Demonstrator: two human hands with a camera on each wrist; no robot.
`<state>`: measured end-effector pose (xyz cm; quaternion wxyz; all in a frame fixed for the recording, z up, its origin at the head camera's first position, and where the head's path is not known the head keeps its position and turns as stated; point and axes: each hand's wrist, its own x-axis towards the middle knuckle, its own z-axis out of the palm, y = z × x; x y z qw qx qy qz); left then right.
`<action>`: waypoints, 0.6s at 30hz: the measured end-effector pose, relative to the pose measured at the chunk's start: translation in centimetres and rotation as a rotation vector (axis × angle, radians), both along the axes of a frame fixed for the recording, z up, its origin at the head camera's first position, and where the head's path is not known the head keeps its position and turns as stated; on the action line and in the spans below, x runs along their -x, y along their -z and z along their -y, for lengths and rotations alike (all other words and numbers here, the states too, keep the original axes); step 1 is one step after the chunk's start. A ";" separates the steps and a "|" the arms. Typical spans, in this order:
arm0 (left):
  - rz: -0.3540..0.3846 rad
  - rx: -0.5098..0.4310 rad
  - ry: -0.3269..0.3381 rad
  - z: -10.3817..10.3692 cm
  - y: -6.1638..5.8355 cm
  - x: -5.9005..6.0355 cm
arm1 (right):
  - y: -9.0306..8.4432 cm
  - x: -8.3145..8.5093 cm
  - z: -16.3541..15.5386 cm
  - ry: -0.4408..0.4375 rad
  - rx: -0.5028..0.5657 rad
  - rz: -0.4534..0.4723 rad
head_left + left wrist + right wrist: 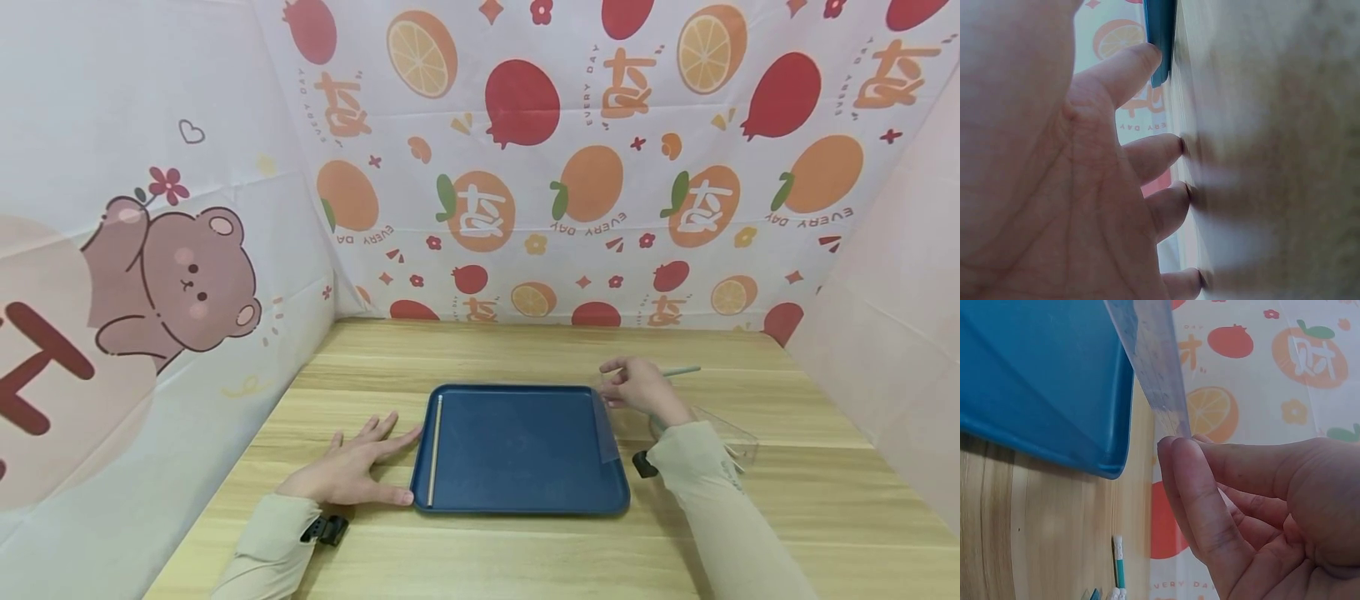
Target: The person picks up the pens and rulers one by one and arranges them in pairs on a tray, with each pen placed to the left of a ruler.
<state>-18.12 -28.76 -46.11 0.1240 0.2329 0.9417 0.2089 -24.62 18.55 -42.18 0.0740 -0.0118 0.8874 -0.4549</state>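
Surface: pale wood-grain tabletop. Room: fruit-printed white fabric at twelve o'clock; bear-printed white sheet at ten.

Containers: dark-blue shallow rectangular tray, holding one slender tan stick along its nine-o'clock side; clear box-like container at the tray's three o'clock, contents indistinct. Slim green stick at two o'clock.

Translucent flat plastic strip: at the tray's three-o'clock rim, long axis roughly twelve to six; my right hand pinches its twelve-o'clock end. My left hand: fingers spread, at the tray's nine-o'clock rim.
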 end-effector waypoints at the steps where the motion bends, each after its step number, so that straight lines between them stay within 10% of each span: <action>1: -0.002 0.000 0.001 0.0 0.0 0.0 | 0.0 0.0 0.0 -0.004 0.001 0.001; 18: 0.005 -0.002 -0.004 0.0 0.0 0.0 | 0.1 0.5 1.4 -0.026 0.019 0.002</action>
